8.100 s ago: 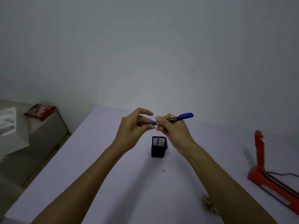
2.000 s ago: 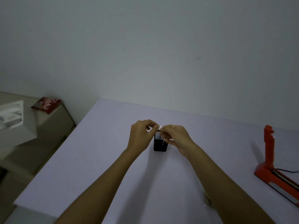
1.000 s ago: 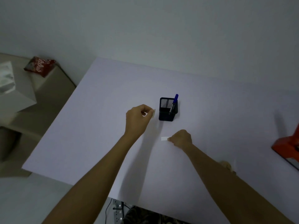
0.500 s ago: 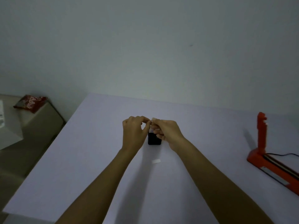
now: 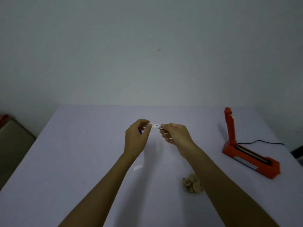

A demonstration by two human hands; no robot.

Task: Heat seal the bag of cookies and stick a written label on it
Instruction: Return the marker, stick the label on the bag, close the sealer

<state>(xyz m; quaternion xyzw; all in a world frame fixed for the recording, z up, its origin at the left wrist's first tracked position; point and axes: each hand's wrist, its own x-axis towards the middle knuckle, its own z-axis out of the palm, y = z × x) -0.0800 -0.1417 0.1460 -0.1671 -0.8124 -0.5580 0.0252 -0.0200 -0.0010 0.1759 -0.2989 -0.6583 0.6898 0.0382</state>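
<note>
A small white label [image 5: 156, 125] with blue writing is stretched between my two hands above the table. My left hand [image 5: 137, 136] pinches its left end and my right hand [image 5: 175, 136] pinches its right end. The bag of cookies [image 5: 192, 185] lies on the table beside my right forearm, partly hidden by it. The red heat sealer [image 5: 249, 157] stands at the right with its arm raised. A bit of the blue pen [image 5: 140, 131] peeks out behind my left hand; the pen holder is hidden.
A white paper strip [image 5: 138, 167] lies flat on the table under my left wrist. The sealer's black cord [image 5: 262, 142] runs off to the right. A low beige cabinet [image 5: 13, 145] sits beyond the table's left edge.
My hands, pinched close together half a second ago, have moved apart with the label held out between them. The view shifted, and the cookie bag and more of the sealer came into sight.
</note>
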